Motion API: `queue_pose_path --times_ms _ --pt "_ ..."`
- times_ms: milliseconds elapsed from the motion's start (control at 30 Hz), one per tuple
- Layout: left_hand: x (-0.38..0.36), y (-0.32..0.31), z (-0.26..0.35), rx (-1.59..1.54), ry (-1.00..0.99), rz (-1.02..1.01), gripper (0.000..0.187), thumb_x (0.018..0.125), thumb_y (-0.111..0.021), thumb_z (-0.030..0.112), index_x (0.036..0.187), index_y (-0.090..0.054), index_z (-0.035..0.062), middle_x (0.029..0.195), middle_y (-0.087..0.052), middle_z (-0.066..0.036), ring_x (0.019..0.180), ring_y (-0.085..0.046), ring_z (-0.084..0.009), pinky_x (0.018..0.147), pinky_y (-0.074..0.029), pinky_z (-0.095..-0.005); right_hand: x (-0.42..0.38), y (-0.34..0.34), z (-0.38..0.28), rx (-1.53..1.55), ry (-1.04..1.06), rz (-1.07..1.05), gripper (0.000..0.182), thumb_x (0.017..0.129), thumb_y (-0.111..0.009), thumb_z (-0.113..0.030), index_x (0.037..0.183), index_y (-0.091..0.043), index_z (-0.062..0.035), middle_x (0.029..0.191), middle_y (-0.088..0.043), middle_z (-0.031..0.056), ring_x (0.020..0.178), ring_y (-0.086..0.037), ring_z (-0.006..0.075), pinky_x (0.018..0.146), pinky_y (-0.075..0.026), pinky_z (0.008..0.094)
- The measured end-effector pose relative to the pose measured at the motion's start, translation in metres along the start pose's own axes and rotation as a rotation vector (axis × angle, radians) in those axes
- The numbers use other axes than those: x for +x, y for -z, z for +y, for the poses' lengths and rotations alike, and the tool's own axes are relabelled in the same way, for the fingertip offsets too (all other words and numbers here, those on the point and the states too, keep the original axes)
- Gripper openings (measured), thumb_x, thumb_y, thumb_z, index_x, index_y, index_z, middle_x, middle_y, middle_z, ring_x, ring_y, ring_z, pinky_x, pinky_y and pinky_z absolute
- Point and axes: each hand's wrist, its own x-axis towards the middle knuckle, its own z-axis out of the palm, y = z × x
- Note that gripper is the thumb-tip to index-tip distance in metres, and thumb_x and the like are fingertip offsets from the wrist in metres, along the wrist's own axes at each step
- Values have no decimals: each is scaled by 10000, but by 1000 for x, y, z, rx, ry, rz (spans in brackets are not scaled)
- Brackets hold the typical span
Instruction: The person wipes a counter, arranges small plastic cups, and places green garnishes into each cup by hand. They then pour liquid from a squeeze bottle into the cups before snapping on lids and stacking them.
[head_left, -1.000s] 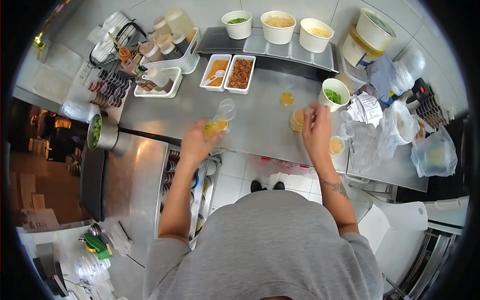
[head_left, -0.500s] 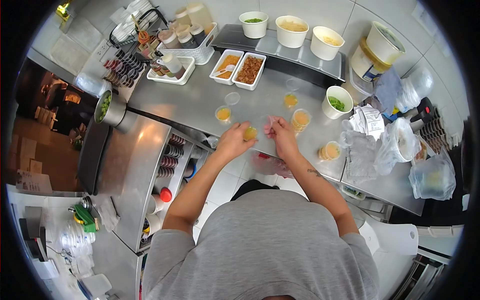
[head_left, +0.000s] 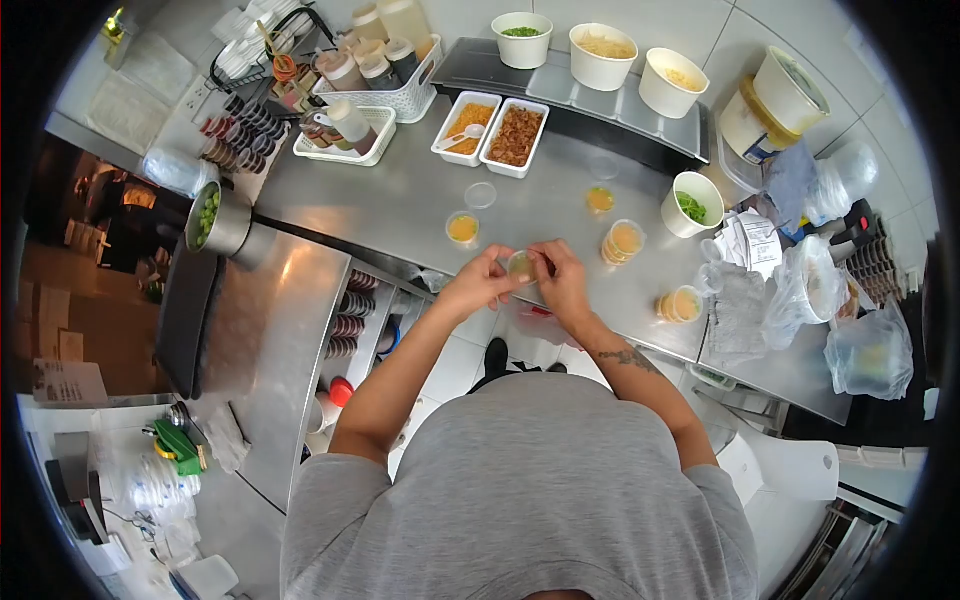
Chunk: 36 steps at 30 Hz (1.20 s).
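My left hand [head_left: 480, 284] is closed around a small clear sauce cup [head_left: 521, 266] above the counter's front edge. The fingers of my right hand [head_left: 562, 285] pinch at the cup's rim, where a clear lid seems to sit; my fingers partly hide it. Beyond my left hand an open cup of orange-yellow sauce [head_left: 462, 229] stands by a loose clear lid [head_left: 480, 195]. Another sauce cup [head_left: 600, 199] is farther back, with a clear lid [head_left: 604, 167] behind it. To the right stand stacked filled cups [head_left: 623, 242] and more filled cups [head_left: 680, 304].
White trays hold orange crumbs [head_left: 466, 128] with a spoon and brown fried bits [head_left: 515, 138]. A bowl of greens [head_left: 692, 205] stands right, near receipts [head_left: 748, 242] and a grey cloth [head_left: 738, 310]. Tubs [head_left: 604, 57] line the back shelf; a pot [head_left: 220, 217] is left.
My right hand has brought the clear lid left to the cup in my left hand; both hands now meet at it. The view has shifted slightly.
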Motion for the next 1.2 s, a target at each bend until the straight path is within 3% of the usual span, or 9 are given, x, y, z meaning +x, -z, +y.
queue_pose_path --times_ms 100,367,500,600,700,800,1000,1100,1200 --pt "9 3 2 -108 139 43 362 906 -654 280 1154 -518 54 703 -604 -67 530 -570 -118 415 -390 -240 1 1 -6 -34 -23 -11 70 858 -625 -59 922 -646 -42 852 -591 120 709 -599 323 622 -491 375" --pt "23 6 21 78 275 -63 209 932 -592 234 1068 -491 111 610 -582 -55 426 -504 -118 375 -346 -262 4 3 -4 -353 97 -44 98 815 -640 -109 912 -648 -117 823 -568 67 796 -581 286 688 -460 408" --pt "21 6 19 31 252 -81 250 932 -594 205 1113 -471 85 662 -619 -96 462 -548 -144 391 -374 -295 -1 -4 -5 -483 143 -17 124 812 -634 -120 934 -611 -131 849 -566 65 812 -575 273 715 -423 410" --pt "18 -5 24 302 157 17 297 915 -611 206 1131 -468 61 665 -605 -115 495 -575 -207 467 -440 -346 -4 -7 -6 -554 134 -37 105 817 -624 -127 910 -575 -119 847 -566 67 815 -572 272 716 -409 404" --pt "20 -6 12 359 59 44 299 919 -608 199 1135 -460 55 672 -591 -96 511 -544 -149 462 -427 -300 -2 -8 -5 -538 138 -39 83 834 -607 -132 883 -547 -101 835 -579 76 810 -581 285 717 -416 412" --pt "24 7 -2 455 -115 78 390 897 -653 282 1149 -467 49 655 -592 -93 543 -580 -202 519 -465 -340 -2 -4 -3 -462 104 -54 67 863 -584 -127 892 -544 -82 827 -606 99 794 -597 317 710 -437 435" --pt "-2 48 39 989 -285 546 682 802 -701 504 1245 -471 40 977 -626 -207 895 -636 -379 753 -506 -464 8 43 -55 -287 -78 65 65 926 -526 -115 946 -553 -60 841 -641 163 797 -617 390 673 -471 468" --pt "0 56 46 1049 -50 395 716 787 -695 526 1254 -479 28 1100 -587 -229 1015 -598 -405 833 -490 -482 21 77 -60 -305 -83 247 80 942 -513 -128 946 -557 -61 846 -645 184 806 -620 405 666 -475 473" --pt "9 54 31 977 -93 350 660 779 -720 468 1238 -505 45 1075 -599 -220 986 -603 -414 821 -492 -486 31 106 -37 -377 -139 329 89 941 -520 -138 941 -559 -58 841 -647 191 801 -621 411 669 -477 471"
